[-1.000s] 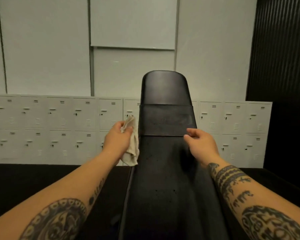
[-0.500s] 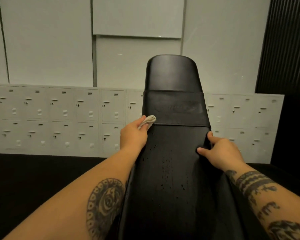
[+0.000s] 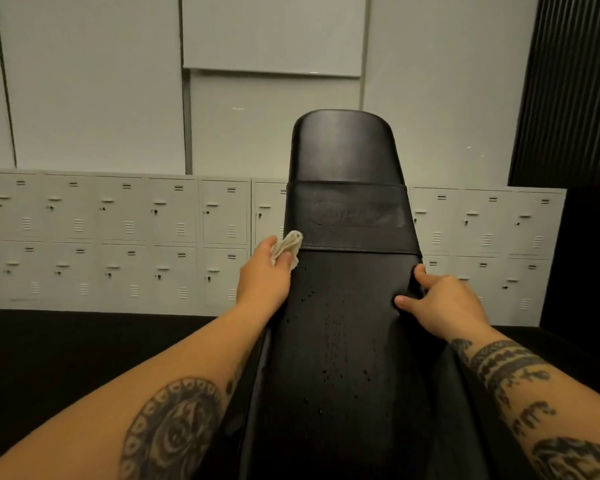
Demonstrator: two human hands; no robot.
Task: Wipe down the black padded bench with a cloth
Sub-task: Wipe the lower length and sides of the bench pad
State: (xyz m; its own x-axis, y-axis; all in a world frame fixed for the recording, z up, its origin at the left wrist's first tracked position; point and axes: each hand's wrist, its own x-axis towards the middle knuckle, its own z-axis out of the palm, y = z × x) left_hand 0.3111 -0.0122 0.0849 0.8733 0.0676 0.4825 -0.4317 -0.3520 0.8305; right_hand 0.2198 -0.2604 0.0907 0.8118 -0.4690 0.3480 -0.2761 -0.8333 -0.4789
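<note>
Padding of the black bench (image 3: 347, 358) runs glossy up the middle of the view from 6 o'clock toward 12 o'clock, its rounded top end standing against pale wall panels (image 3: 94, 81). A wide black band (image 3: 392, 237) crosses the pad near the centre and carries an embossed oval logo (image 3: 349, 214) whose lettering is too faint to read. Just off centre toward 8 o'clock, the left hand (image 3: 264, 275) grips a bunched off-white cloth (image 3: 286, 249), fingers curled round it, and the cloth touches the pad's left edge right at the band's lower seam. At 4 o'clock the right hand (image 3: 440, 303) holds the pad's right edge, thumb on the top surface, fingers hooked over the side. Small water droplets (image 3: 333, 327) speckle the pad between and below the two hands. Behind, from 9 o'clock across to 3 o'clock, stand two rows of grey lockers (image 3: 118, 237), each door with vent slots and a small handle; any labels are too small to tell. A dark ribbed wall (image 3: 572, 81) fills 2 o'clock.
</note>
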